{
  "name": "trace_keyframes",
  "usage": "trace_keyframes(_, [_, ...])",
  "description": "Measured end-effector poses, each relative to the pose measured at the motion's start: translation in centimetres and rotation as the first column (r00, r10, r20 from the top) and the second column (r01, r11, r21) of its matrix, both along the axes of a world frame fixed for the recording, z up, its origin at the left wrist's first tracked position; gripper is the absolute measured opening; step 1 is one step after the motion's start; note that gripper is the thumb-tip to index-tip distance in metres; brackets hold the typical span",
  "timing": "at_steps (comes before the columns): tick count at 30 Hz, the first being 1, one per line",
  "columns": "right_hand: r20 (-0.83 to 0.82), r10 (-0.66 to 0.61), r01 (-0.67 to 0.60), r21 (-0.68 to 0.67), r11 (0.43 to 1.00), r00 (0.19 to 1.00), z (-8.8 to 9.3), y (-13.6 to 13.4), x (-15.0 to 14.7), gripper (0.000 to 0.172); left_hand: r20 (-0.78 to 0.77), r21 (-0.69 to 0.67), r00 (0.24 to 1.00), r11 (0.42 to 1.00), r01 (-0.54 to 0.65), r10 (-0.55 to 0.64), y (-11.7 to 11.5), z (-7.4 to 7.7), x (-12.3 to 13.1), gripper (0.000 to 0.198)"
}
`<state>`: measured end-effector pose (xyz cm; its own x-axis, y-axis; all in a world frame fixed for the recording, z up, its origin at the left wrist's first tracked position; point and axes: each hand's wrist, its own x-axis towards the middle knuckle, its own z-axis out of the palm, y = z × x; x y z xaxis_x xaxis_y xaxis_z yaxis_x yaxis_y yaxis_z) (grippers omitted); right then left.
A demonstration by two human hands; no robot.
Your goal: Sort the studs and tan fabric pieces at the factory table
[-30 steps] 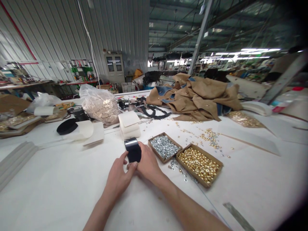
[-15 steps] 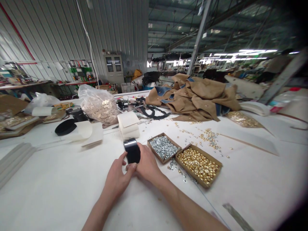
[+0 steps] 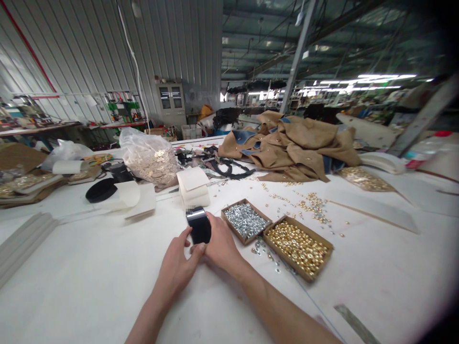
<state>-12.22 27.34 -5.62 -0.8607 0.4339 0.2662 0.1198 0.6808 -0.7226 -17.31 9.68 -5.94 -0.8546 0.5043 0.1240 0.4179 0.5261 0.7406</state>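
Both our hands hold one flat, black, glossy, phone-like device over the white worktop: our left hand has its fingers at the left side and thumb near the lower edge, while our right hand wraps the right side. Just beyond it sits a cream-white roll of strip material. To its right we have small silver-coloured metal pieces and small gold-coloured metal pieces in neighbouring shallow brown cardboard trays.
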Motion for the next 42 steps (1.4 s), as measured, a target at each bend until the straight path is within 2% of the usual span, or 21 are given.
trace_keyframes(29, [0.026,0.007,-0.008,0.042,0.999,1.000,-0.11,-0.04,0.02,0.101,0.001,-0.017,0.999,0.999,0.033,-0.033,-0.06,0.44,0.08,0.086])
trace_keyframes(42, [0.005,0.009,-0.009,0.041,0.999,1.000,-0.51,0.11,-0.20,0.100,-0.028,-0.002,0.999,0.999,0.037,-0.037,0.02,0.14,0.04,0.085])
